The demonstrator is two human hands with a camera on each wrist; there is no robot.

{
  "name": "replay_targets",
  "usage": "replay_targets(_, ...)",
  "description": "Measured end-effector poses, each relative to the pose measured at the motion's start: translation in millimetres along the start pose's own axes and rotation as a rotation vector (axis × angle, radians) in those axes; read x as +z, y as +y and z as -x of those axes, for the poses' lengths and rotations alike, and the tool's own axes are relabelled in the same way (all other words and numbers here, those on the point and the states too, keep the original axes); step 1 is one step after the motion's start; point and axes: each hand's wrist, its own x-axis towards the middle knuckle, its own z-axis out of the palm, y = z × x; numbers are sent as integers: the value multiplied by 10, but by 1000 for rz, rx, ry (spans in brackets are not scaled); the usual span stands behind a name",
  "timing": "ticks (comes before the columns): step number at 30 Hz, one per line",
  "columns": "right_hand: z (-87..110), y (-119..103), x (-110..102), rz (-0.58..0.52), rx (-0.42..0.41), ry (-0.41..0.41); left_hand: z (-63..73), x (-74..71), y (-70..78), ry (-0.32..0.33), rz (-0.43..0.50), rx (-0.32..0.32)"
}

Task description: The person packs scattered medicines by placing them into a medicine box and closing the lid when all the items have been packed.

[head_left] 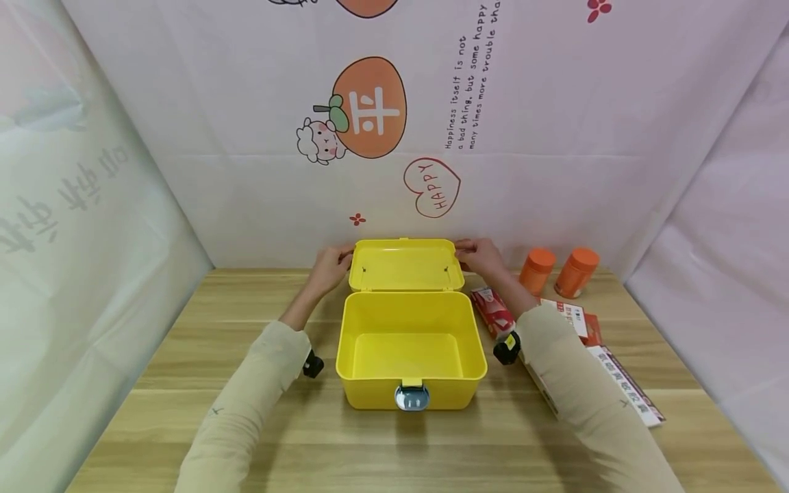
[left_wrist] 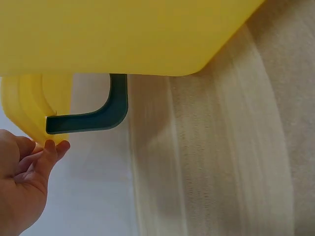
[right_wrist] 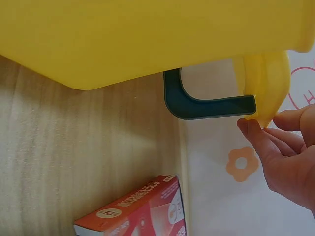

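A yellow plastic box (head_left: 370,393) stands in the middle of the table, its inside facing up with a bare floor. Its lid (head_left: 407,267) is tilted back toward the wall behind. My left hand (head_left: 329,270) pinches the lid's left edge; the right hand (head_left: 483,260) pinches the right edge. Thumb and fingers at the lid's rim show in both wrist views. A dark green handle (left_wrist: 118,101) hangs from the lid, seen in the left wrist view, and its other end (right_wrist: 211,107) in the right wrist view. A clear bluish latch (head_left: 411,398) is on the box front.
Right of the box lie a red-and-white carton (head_left: 492,309), a white-and-red packet (head_left: 570,316) and a long white box (head_left: 625,385), partly behind the right arm. Two orange-capped bottles (head_left: 537,267) stand at the back right. A printed sheet (head_left: 259,192) hangs behind the table.
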Motion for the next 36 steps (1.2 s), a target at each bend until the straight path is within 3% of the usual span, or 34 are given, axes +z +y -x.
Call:
replay_targets(8,31,90,52,55,26,2,94,66,-88,-51,-39,-28)
replay_targets(15,42,131,44,70,57,-46,169,48,-76,-87,-44,-39)
replay_targets(25,318,178,-255,-59,63,-174,356,-38,-81,-115,2,-57)
replay_targets(31,570,203,-442,114,-2,-164,590,-110,1,-179,58,-144)
replay_targets(36,804,192,-555,242,-22,-173,764,-159,147,-222,77,-152)
